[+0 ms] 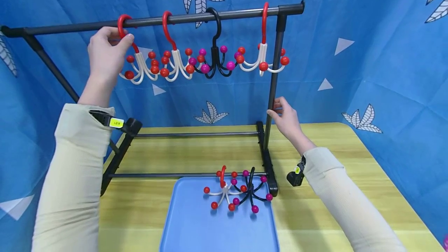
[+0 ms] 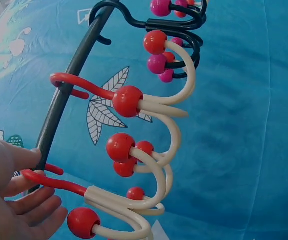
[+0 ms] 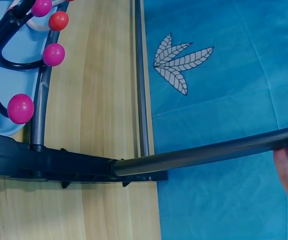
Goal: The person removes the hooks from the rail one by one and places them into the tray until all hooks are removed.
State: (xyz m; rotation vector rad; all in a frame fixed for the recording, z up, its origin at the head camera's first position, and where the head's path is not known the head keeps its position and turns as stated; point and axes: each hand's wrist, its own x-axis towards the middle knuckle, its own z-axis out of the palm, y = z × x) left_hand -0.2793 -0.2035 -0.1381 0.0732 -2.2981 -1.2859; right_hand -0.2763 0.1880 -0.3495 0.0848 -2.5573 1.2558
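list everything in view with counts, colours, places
red-hooked hangers: four, red and white, three on rack, one on tray
black hangers: two, black, magenta-tipped, one on rack, one on tray
rack: one, black, centre-left
tray: one, blue, table front
table: one, wood-coloured, under rack
backdrop cloth: panel count unclear, blue, behind
pink object: one, pink, right edge
sleeves: two, cream, on forearms
wrist cameras: two, black, one per wrist
hands: two, bare, left gripping leftmost hanger, right holding rack

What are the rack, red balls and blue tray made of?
Rack: probably painted metal; its tubes gleam softly. Red balls: shiny, with bright spots; plastic or painted wood, I can't tell. Blue tray: likely smooth plastic, evenly coloured and round-cornered.
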